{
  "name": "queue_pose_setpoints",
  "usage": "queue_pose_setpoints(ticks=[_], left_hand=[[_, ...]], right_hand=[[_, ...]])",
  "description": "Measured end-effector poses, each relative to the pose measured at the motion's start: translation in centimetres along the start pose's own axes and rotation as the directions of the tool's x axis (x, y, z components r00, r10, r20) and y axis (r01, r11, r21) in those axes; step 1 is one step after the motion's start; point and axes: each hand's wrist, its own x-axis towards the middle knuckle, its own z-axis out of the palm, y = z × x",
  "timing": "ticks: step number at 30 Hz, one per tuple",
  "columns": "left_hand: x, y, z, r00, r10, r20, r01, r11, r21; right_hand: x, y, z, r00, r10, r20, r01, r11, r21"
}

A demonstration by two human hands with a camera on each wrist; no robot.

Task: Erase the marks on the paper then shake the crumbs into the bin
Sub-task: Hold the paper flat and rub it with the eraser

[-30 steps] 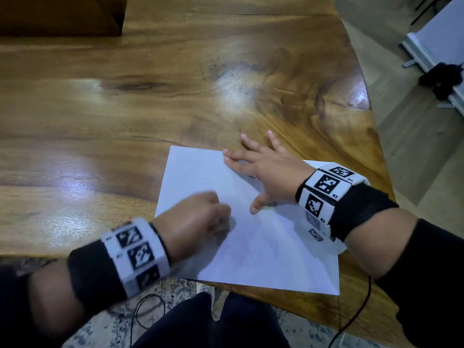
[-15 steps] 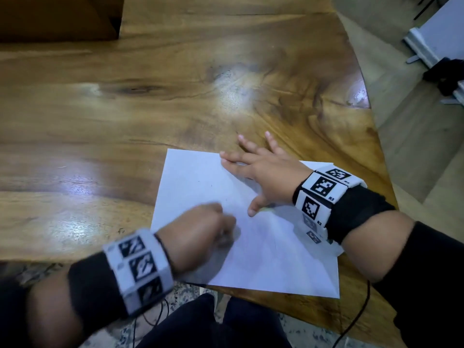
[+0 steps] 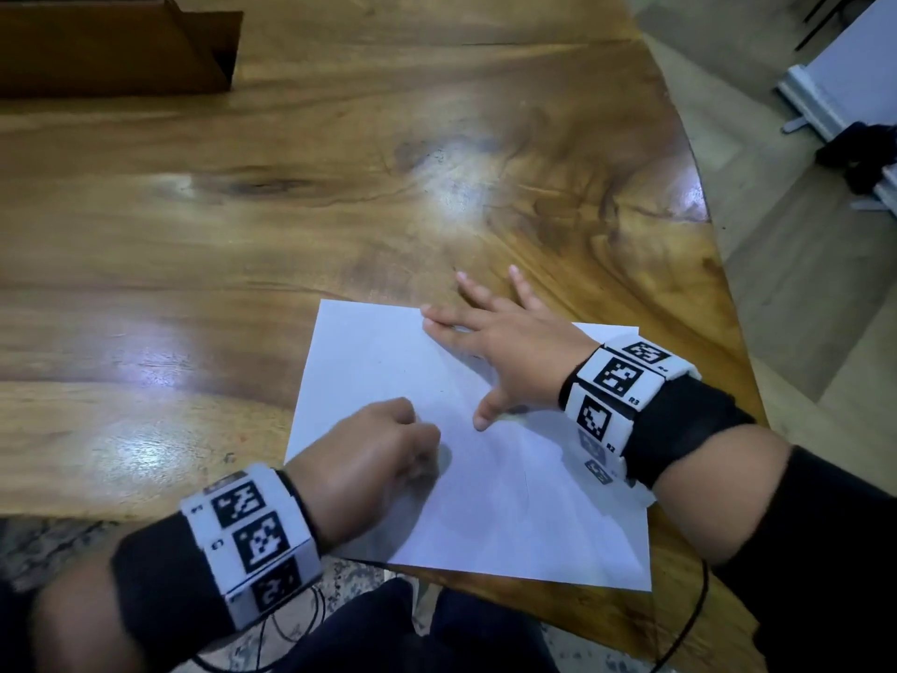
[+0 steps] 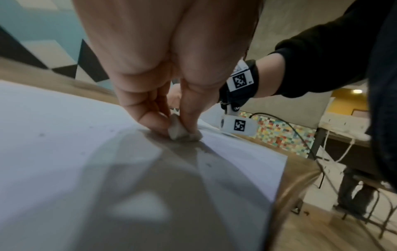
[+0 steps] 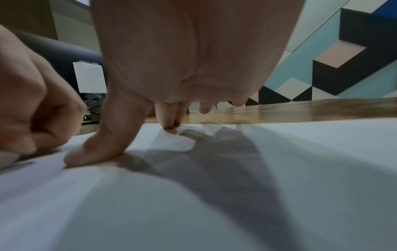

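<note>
A white sheet of paper point(image 3: 509, 502) lies at the near edge of the wooden table point(image 3: 291, 211), its lower corner overhanging. My left hand point(image 3: 388, 449) is curled in a fist over the sheet's left-middle. In the left wrist view it pinches a small white eraser point(image 4: 178, 129) between thumb and fingers, the eraser's end pressed on the paper point(image 4: 64, 161). My right hand point(image 3: 490, 347) lies flat with fingers spread on the sheet's top edge, and its thumb point(image 5: 94, 152) presses the paper point(image 5: 279, 169). A few faint specks dot the sheet. No bin is in view.
A dark wooden box point(image 3: 111, 46) stands at the table's far left corner. The table's right edge curves away to a tiled floor, where a white stand with black items point(image 3: 854, 138) sits. A black cable point(image 3: 689, 619) hangs below the near edge.
My left fist has slid slightly down and left across the paper while rubbing. The right hand has stayed pressed in place.
</note>
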Motion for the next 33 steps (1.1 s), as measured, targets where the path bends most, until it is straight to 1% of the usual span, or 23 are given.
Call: queue_pose_setpoints(ticks=[2, 3, 5, 7, 8, 9, 10, 11, 13, 14, 15, 16, 17, 19, 20, 22, 24, 26, 27, 28, 29, 31, 33], left_hand=[[0.2, -0.5, 0.1, 0.998, -0.004, -0.06, 0.002, 0.999, -0.033], [0.1, -0.6, 0.0, 0.996, -0.029, -0.079, 0.024, 0.997, -0.068], [-0.2, -0.6, 0.0, 0.991, -0.066, -0.12, 0.056, 0.995, -0.085], [-0.3, -0.8, 0.0, 0.983, -0.054, -0.173, 0.051, 0.998, -0.024], [-0.4, -1.0, -0.2, 0.979, -0.057, -0.193, 0.056, 0.998, -0.011], [-0.5, -1.3, -0.5, 0.968, -0.073, -0.238, 0.075, 0.997, -0.002], [-0.6, -1.6, -0.7, 0.956, -0.107, -0.273, 0.098, 0.994, -0.047], [-0.7, -1.8, -0.7, 0.95, -0.141, -0.278, 0.12, 0.988, -0.093], [-0.7, -2.2, -0.6, 0.976, -0.095, -0.195, 0.102, 0.994, 0.028], [-0.8, -2.5, -0.3, 0.986, -0.088, -0.139, 0.098, 0.993, 0.062], [-1.0, -2.6, -0.3, 0.99, -0.084, -0.109, 0.091, 0.993, 0.069], [-1.1, -2.8, -0.4, 0.991, -0.086, -0.099, 0.092, 0.994, 0.06], [-1.2, -3.0, -0.5, 0.989, -0.081, -0.122, 0.089, 0.994, 0.062], [-1.6, -4.0, -1.0, 0.986, -0.11, -0.126, 0.118, 0.991, 0.06], [-2.0, -4.5, -1.3, 0.989, -0.086, -0.117, 0.096, 0.992, 0.077], [-2.7, -5.3, -1.7, 0.992, -0.095, -0.079, 0.102, 0.991, 0.081], [-2.6, -4.7, -2.1, 0.992, -0.083, -0.096, 0.089, 0.994, 0.056], [-1.9, -3.6, -3.0, 0.966, -0.163, -0.201, 0.142, 0.983, -0.114], [-1.2, -3.3, -3.6, 0.941, -0.197, -0.276, 0.15, 0.972, -0.181], [-0.1, -2.8, -4.5, 0.921, -0.184, -0.342, 0.149, 0.981, -0.126], [1.1, -2.6, -5.2, 0.915, -0.151, -0.373, 0.143, 0.988, -0.049], [3.8, -2.3, -6.2, 0.899, -0.207, -0.386, 0.216, 0.976, -0.022], [5.9, -2.0, -6.5, 0.885, -0.271, -0.378, 0.267, 0.961, -0.064]], right_hand=[[-0.2, 0.0, 0.2, 1.0, 0.028, -0.008, -0.028, 0.999, 0.043], [-0.3, 0.1, 0.4, 0.999, 0.048, -0.011, -0.047, 0.996, 0.072], [-0.8, 0.1, 0.7, 0.996, 0.089, -0.019, -0.086, 0.988, 0.131], [-1.2, 0.1, 0.8, 0.993, 0.11, -0.032, -0.103, 0.981, 0.162], [-1.3, 0.1, 0.9, 0.993, 0.11, -0.034, -0.103, 0.98, 0.168], [-1.4, 0.1, 1.0, 0.994, 0.107, -0.034, -0.099, 0.98, 0.172], [-1.3, 0.1, 1.0, 0.994, 0.103, -0.032, -0.096, 0.98, 0.176], [-1.3, 0.1, 1.1, 0.994, 0.101, -0.028, -0.094, 0.979, 0.179], [-1.3, 0.1, 1.2, 0.994, 0.104, -0.02, -0.099, 0.978, 0.182], [-1.3, 0.1, 1.2, 0.994, 0.107, -0.018, -0.102, 0.978, 0.182], [-1.3, 0.1, 1.2, 0.994, 0.108, -0.017, -0.104, 0.978, 0.181], [-1.3, 0.1, 1.3, 0.994, 0.108, -0.015, -0.104, 0.978, 0.179], [-1.3, 0.0, 1.3, 0.994, 0.107, -0.011, -0.103, 0.979, 0.177], [-1.3, -0.2, 1.4, 0.995, 0.099, -0.002, -0.097, 0.98, 0.176], [-1.3, -0.3, 1.4, 0.996, 0.092, 0.006, -0.092, 0.98, 0.178], [-1.2, -0.6, 1.4, 0.997, 0.081, 0.014, -0.082, 0.979, 0.185], [-1.1, -0.8, 1.3, 0.998, 0.063, -0.002, -0.061, 0.98, 0.191], [-0.9, -1.1, 1.2, 0.999, 0.038, -0.031, -0.03, 0.976, 0.217], [-0.8, -1.2, 1.1, 0.998, 0.036, -0.044, -0.024, 0.969, 0.245], [-0.7, -1.4, 1.1, 0.998, 0.043, -0.053, -0.027, 0.96, 0.279], [-0.6, -1.5, 1.1, 0.997, 0.052, -0.061, -0.031, 0.951, 0.309], [-0.5, -1.6, 1.2, 0.996, 0.049, -0.072, -0.023, 0.946, 0.322], [-0.4, -1.7, 1.3, 0.997, 0.041, -0.067, -0.019, 0.953, 0.304]])
